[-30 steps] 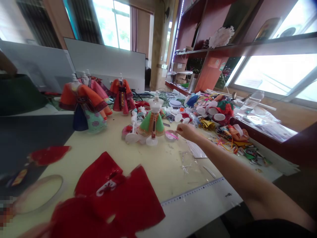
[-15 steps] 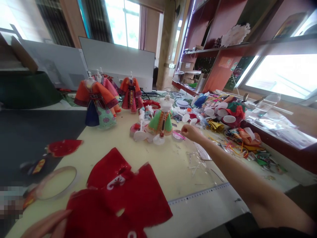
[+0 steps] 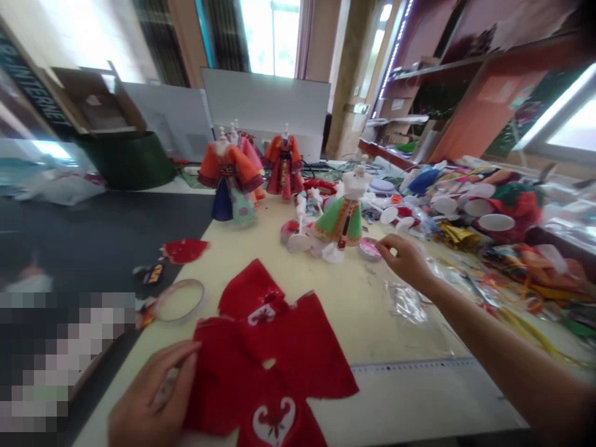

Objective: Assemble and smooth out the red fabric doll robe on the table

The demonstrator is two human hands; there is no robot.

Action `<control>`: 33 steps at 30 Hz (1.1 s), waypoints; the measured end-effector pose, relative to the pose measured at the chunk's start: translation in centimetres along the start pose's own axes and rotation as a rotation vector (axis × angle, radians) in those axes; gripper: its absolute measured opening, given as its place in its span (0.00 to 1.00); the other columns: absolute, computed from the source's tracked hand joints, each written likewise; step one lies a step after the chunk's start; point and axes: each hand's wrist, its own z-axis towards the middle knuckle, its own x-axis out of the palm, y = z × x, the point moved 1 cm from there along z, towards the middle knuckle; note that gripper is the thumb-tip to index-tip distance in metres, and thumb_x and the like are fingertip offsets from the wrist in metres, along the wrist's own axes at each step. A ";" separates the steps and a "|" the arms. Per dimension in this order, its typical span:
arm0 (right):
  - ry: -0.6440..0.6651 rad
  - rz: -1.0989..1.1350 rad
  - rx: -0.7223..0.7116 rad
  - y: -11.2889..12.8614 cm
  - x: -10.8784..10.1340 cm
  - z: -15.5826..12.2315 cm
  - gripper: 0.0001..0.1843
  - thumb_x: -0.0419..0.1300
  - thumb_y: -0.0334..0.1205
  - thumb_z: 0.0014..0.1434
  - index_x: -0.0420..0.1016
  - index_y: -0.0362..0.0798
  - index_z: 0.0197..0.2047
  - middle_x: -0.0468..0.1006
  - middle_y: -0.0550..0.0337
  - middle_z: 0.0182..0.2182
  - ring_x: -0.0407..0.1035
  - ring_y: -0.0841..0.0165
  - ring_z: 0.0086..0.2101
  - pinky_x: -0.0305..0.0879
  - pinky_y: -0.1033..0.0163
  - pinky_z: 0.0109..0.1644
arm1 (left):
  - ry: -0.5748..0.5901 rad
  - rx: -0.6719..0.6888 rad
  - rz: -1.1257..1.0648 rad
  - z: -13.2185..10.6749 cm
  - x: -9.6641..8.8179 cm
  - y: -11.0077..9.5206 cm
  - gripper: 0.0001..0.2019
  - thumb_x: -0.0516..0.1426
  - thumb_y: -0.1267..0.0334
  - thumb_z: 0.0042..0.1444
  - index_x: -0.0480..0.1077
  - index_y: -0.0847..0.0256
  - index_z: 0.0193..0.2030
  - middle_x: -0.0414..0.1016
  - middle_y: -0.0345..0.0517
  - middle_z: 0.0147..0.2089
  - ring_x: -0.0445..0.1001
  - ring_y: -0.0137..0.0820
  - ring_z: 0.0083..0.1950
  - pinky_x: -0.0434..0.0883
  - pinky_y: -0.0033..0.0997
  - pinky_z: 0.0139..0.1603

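Note:
My left hand (image 3: 151, 400) is at the near left, thumb and fingers closed on the left edge of a red doll garment (image 3: 284, 347) spread flat on the pale yellow table (image 3: 335, 292). My right hand (image 3: 406, 261) reaches across the table with curled fingers pinched at a small round dish with pink in it (image 3: 369, 249). What the fingertips hold, if anything, is too small to make out. Just left of the dish stands a small white mannequin in a green dress (image 3: 343, 218).
Dressed mannequins in orange and red (image 3: 231, 180) stand at the back. A tape ring (image 3: 179, 300) and a red cloth scrap (image 3: 185, 250) lie by the black mat (image 3: 93, 242). A clear wrapper (image 3: 407, 302), a ruler (image 3: 419, 366) and a heap of craft parts (image 3: 493, 223) fill the right.
The view has swung left and down. My left hand has come into view and closed on the red garment's edge. My right hand stays at the small dish.

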 end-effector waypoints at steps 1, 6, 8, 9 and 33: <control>0.013 0.042 -0.063 1.6 0.1 -0.9 0.13 0.48 0.39 0.63 0.71 0.45 0.32 0.74 0.53 0.32 0.67 0.67 0.32 0.63 0.61 0.37 | 0.002 0.045 0.020 0.3 -0.3 -0.5 0.09 0.54 0.55 0.54 0.72 0.53 0.38 0.77 0.43 0.41 0.76 0.38 0.42 0.71 0.37 0.48; 0.280 0.113 -0.416 10.2 1.7 -4.5 0.10 0.51 0.38 0.61 0.72 0.49 0.41 0.76 0.54 0.39 0.69 0.65 0.40 0.62 0.60 0.46 | 0.150 0.281 0.138 4.7 0.4 -2.1 0.11 0.50 0.59 0.59 0.71 0.58 0.41 0.77 0.47 0.43 0.74 0.37 0.46 0.68 0.35 0.52; 0.388 0.043 -0.447 12.6 2.9 -4.7 0.11 0.51 0.35 0.61 0.71 0.48 0.44 0.75 0.53 0.40 0.68 0.64 0.40 0.62 0.60 0.45 | 0.282 0.310 0.302 7.0 2.0 -2.4 0.12 0.47 0.62 0.61 0.71 0.60 0.42 0.76 0.49 0.44 0.73 0.36 0.48 0.67 0.35 0.51; 0.410 0.015 -0.437 13.5 3.5 -4.6 0.11 0.51 0.35 0.61 0.71 0.47 0.45 0.74 0.52 0.41 0.68 0.63 0.40 0.62 0.60 0.43 | 0.367 0.335 0.427 8.0 2.9 -2.5 0.13 0.47 0.63 0.60 0.70 0.62 0.44 0.75 0.51 0.46 0.72 0.37 0.48 0.67 0.35 0.51; 0.410 0.077 -0.009 10.2 3.4 -6.5 0.05 0.50 0.32 0.57 0.65 0.48 0.31 0.72 0.60 0.30 0.66 0.68 0.31 0.57 0.65 0.34 | 0.208 0.322 0.238 17.1 11.5 -5.1 0.09 0.48 0.70 0.56 0.69 0.64 0.36 0.73 0.55 0.39 0.71 0.44 0.44 0.65 0.41 0.46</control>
